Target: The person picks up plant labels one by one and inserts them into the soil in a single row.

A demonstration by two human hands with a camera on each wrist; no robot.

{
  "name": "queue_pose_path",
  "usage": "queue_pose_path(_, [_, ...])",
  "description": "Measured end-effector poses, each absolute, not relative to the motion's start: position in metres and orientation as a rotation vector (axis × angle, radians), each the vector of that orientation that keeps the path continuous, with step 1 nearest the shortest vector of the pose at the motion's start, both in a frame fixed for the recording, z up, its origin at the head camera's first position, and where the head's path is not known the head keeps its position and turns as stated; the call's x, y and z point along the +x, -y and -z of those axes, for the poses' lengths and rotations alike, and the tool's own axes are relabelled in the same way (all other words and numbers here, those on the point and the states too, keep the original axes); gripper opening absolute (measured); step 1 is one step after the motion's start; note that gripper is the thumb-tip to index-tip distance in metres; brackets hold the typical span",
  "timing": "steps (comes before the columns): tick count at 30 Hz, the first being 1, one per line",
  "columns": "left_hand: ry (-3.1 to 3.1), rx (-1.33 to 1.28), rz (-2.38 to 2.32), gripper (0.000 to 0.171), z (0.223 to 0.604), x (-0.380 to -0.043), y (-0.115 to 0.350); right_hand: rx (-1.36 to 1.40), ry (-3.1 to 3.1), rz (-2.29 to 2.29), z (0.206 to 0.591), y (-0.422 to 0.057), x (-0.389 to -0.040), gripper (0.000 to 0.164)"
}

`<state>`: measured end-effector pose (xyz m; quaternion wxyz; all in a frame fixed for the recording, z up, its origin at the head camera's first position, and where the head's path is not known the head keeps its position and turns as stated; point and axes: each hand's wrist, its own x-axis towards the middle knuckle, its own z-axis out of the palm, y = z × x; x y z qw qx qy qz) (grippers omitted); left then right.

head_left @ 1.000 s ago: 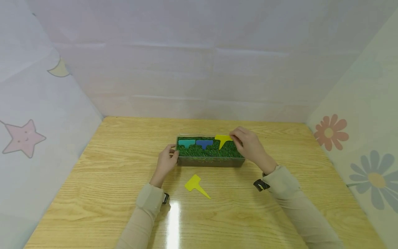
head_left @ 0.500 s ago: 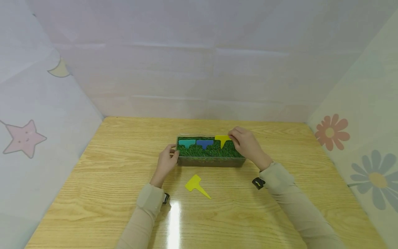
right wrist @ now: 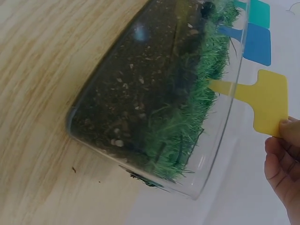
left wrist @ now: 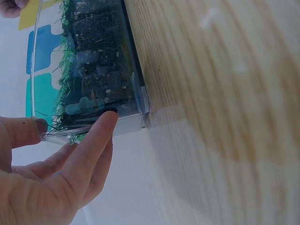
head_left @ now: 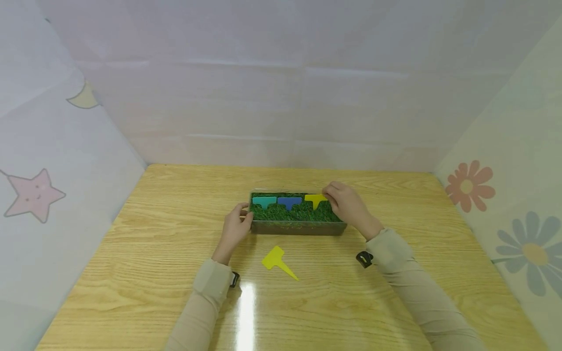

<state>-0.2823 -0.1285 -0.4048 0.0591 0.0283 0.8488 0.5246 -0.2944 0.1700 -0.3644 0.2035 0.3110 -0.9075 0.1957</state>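
Observation:
A clear planter box [head_left: 298,228] of dark soil and green grass [head_left: 285,214] stands on the table. My right hand [head_left: 349,202] pinches the corner of a yellow T-shaped plant label [right wrist: 270,103] between thumb and fingers. That label stands upright with its stem tip down in the grass. At the box's left end, my left hand [head_left: 235,226] grips the wall, thumb at the rim and index finger [left wrist: 91,145] along the outside. A teal plant label [head_left: 264,201] and a blue plant label [head_left: 290,202] stand in the grass to the left of the yellow one.
A second yellow plant label [head_left: 275,258] lies flat on the wooden table [head_left: 153,253] in front of the box, its stem pointing toward the near right. White printed sheets [head_left: 281,122] wall the table at the back and both sides.
The yellow label in my right hand has straightened from a slight tilt and moved lower into the grass, in line with the blue one. My left hand stays put.

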Motion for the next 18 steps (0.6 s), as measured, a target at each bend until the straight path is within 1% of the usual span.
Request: queue_pose_path(18, [-2.569,0.069,-1.576,0.037,0.4034,-0.282,0.1274,0.78,2.633,-0.594,0.3744,-0.1642,-0.294,0.008])
